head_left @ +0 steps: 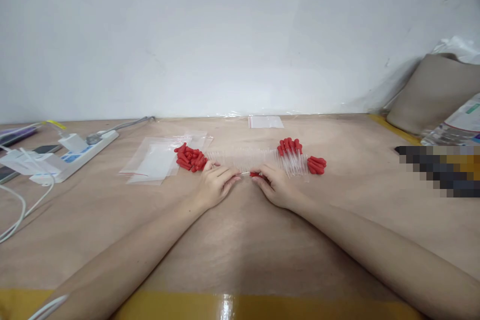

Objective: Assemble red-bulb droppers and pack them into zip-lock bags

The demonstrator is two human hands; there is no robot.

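My left hand [217, 186] pinches a thin clear dropper tube [245, 173] held level above the table. At its right end is a red rubber bulb [254, 174], gripped in the fingers of my right hand [276, 187]. Whether the tube sits inside the bulb, I cannot tell. Just behind both hands lies a row of clear tubes [243, 157], partly hidden by my fingers. Loose red bulbs [190, 159] are heaped left of the row. To the right lie several droppers [290, 147] with red bulbs on clear tubes, beside another red cluster [317, 165].
Clear zip bags [153, 160] lie at left, and a smaller bag [266, 122] near the wall. A power strip [80, 155] with chargers and white cables [24, 210] occupies the far left. A grey-brown bag [431, 95] and a plastic bottle [457, 122] stand at right.
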